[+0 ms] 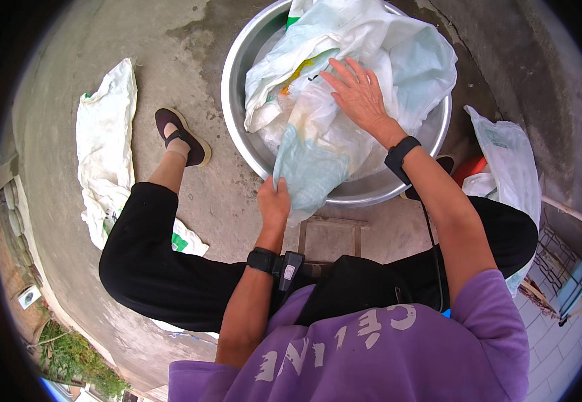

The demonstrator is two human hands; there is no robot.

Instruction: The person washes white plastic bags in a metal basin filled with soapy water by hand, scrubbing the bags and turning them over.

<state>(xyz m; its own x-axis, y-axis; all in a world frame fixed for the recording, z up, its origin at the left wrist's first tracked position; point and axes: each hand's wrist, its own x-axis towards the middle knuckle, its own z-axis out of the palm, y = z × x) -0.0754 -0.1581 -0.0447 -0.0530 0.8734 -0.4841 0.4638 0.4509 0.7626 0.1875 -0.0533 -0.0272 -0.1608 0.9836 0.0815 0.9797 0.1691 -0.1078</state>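
Note:
A large round metal basin (234,108) stands on the concrete floor, holding sudsy water and wet white woven plastic sacks (371,30). My left hand (275,201) grips the edge of a pale blue-green wet sack end (311,166) that hangs over the basin's near rim. Over the middle of the basin is my right hand (359,90), fingers spread, palm down on or just above the wet sacks; it holds nothing that I can see. Beside its fingertips show yellow and orange print and a small black cord or mark. Both wrists wear black bands.
On the floor to the left lies a crumpled white sack (107,135) with green print. A white plastic bag (507,156) and a red object (469,170) are at the right, near a wire rack (552,251). Part of a wooden stool frame (331,221) shows below the basin.

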